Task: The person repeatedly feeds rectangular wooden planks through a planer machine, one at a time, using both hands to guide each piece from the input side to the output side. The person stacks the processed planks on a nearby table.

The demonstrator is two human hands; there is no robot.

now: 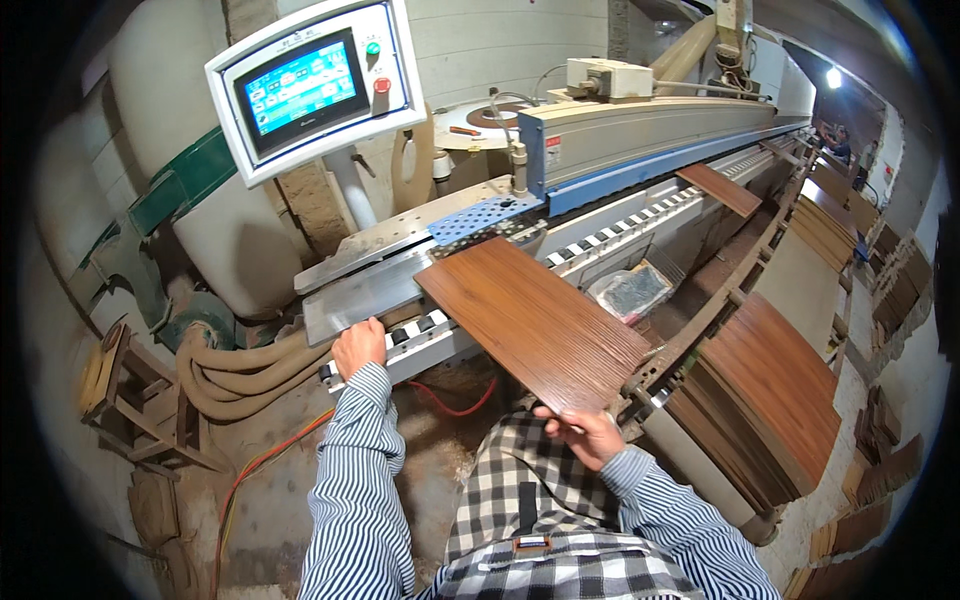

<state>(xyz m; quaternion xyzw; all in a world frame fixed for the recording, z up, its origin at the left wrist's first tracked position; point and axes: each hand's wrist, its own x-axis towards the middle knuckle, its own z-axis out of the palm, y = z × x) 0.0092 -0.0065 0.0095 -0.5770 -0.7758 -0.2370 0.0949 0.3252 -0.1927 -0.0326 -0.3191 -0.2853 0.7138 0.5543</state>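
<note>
Apparently midway — far board (720, 189) in, near board (535, 320) waiting, pinched by your right fingers (578, 421) — left fingers (367, 335) curled at the rail (425, 347).

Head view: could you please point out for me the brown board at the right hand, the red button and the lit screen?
brown board (535, 322): head view, middle of its upper face
red button (382, 86): head view, its round front
lit screen (303, 90): head view, middle of its display

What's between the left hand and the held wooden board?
In the head view, a white roller rail and a metal plate lie between left hand and wooden board.
</note>
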